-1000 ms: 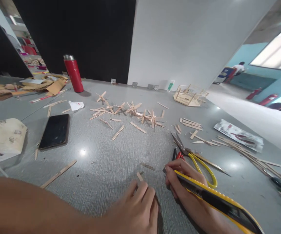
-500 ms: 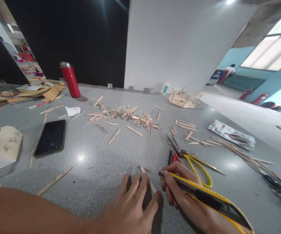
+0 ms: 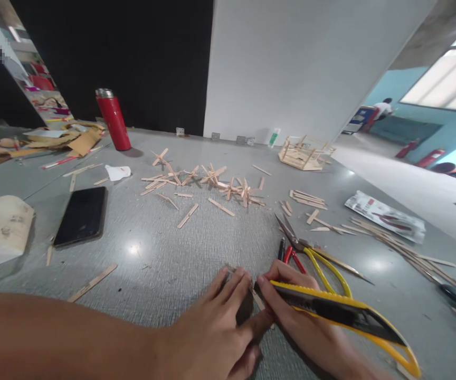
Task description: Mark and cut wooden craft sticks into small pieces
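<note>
My left hand (image 3: 214, 327) presses down on a short wooden stick (image 3: 258, 301) on the grey table, fingertips at its far end and thumb by its near end. Most of the stick is hidden under the fingers. Gripped in my right hand (image 3: 297, 319) is a yellow and black utility knife (image 3: 342, 314), its front end against the stick beside my left fingers. The blade itself cannot be made out. Yellow-handled scissors (image 3: 315, 258) lie just beyond my right hand, with red-handled pliers (image 3: 293, 257) and a black pen (image 3: 281, 248) partly hidden near it.
Ahead lies a row of crossed wooden sticks (image 3: 212, 177). A stick frame model (image 3: 301, 155) and a red flask (image 3: 113, 121) stand at the back. A phone (image 3: 81, 215) lies left; long sticks (image 3: 402, 245) and a white packet (image 3: 386, 216) lie right.
My left hand has moved slightly up and right, its fingers now closer together over the stick. The knife's front end has come in against the stick. The view has shifted slightly.
</note>
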### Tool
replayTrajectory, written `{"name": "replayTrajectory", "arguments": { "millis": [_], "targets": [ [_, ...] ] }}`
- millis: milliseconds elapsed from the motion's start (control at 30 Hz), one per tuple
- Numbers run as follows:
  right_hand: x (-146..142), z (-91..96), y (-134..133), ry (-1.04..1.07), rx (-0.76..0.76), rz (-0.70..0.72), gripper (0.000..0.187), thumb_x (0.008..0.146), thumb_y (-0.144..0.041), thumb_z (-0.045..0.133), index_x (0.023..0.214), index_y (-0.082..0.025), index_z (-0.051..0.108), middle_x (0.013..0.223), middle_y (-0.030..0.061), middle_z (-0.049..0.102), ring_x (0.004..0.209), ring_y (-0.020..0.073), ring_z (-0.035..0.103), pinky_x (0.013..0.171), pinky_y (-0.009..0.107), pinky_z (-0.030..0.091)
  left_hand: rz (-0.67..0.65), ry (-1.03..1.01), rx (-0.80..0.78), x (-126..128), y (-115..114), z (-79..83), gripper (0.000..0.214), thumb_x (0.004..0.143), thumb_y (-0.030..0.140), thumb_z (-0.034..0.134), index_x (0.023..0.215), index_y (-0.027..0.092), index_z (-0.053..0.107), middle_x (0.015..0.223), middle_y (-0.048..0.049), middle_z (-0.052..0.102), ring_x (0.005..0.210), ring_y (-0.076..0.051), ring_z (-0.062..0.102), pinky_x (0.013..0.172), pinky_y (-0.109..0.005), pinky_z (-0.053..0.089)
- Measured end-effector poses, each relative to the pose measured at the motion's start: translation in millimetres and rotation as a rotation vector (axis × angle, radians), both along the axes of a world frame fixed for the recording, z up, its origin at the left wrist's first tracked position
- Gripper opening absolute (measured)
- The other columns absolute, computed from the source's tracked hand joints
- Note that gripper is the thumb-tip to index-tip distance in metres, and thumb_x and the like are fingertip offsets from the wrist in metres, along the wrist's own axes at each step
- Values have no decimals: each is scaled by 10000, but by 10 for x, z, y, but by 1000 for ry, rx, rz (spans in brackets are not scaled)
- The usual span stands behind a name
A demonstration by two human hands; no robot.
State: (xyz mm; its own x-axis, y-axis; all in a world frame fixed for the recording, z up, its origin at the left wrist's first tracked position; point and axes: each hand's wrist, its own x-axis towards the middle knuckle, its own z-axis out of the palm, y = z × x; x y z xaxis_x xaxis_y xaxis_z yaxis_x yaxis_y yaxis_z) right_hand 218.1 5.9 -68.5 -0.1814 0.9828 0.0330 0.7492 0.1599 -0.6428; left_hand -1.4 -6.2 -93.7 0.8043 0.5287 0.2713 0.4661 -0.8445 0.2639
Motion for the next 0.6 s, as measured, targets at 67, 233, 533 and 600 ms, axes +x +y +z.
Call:
{"name": "replayTrajectory", "arguments": {
  "millis": [67,233,533,600],
  "targets": [
    [0,-6,3,7,-18,4,373,1062,-521,495,810,-253,559,768,-33,609,732,170,564,719,324,441,-2,-3,16,2,3,24,619,1071,358,463,1637,162,306,1627,-294,368,1554,-399,298,1243,-574,314],
    [-14,-1,15,23,-26,30,379,1063,-525,500,804,-253,553,756,-47,581,721,157,551,721,323,425,1,-16,10,-4,7,85,536,1090,355,421,1576,129,410,1611,-304,389,1545,-384,324,1256,-523,318],
    [-30,1,22,32,-19,17,383,1054,-520,519,778,-255,541,722,-45,561,691,161,526,652,316,407,25,-51,-47,-13,-20,58,519,1089,330,423,1570,136,424,1625,-310,357,1554,-383,275,1254,-499,335],
    [-27,-9,24,19,-15,23,384,1054,-519,519,776,-255,542,717,-46,560,685,160,522,654,315,407,29,-45,-31,-15,-16,67,520,1093,339,411,1572,135,418,1617,-313,368,1552,-383,280,1264,-510,311]
  ]
}}
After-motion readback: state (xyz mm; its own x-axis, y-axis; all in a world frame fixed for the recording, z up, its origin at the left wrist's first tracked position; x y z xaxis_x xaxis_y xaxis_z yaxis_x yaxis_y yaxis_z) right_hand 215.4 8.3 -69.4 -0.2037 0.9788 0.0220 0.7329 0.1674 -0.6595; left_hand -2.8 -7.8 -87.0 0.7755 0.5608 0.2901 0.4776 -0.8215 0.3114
